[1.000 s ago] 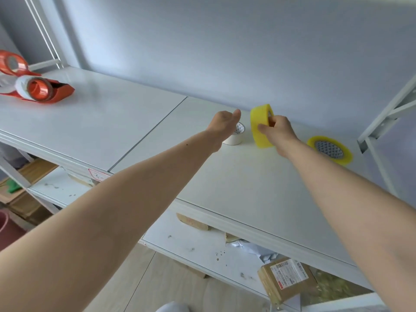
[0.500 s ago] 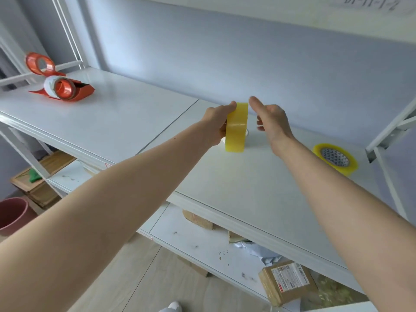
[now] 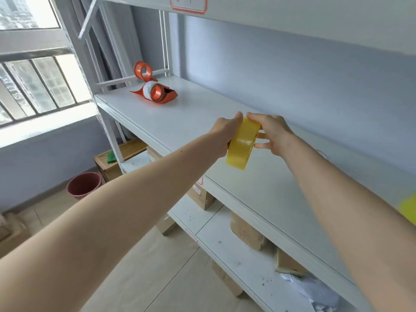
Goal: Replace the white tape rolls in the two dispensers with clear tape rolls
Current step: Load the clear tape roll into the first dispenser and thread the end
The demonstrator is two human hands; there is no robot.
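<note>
Head view shows my left hand (image 3: 225, 129) and right hand (image 3: 271, 131) both gripping the yellowish clear tape roll (image 3: 242, 146), held upright above the white metal shelf (image 3: 180, 122). Two orange tape dispensers (image 3: 155, 92) sit well apart at the shelf's far left end, the nearer one carrying a white tape roll (image 3: 147, 88).

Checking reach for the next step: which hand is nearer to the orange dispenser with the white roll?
Left. The left hand grips the yellow-tinted clear roll on the side facing the orange dispenser; the right hand holds the roll's far side.
</note>
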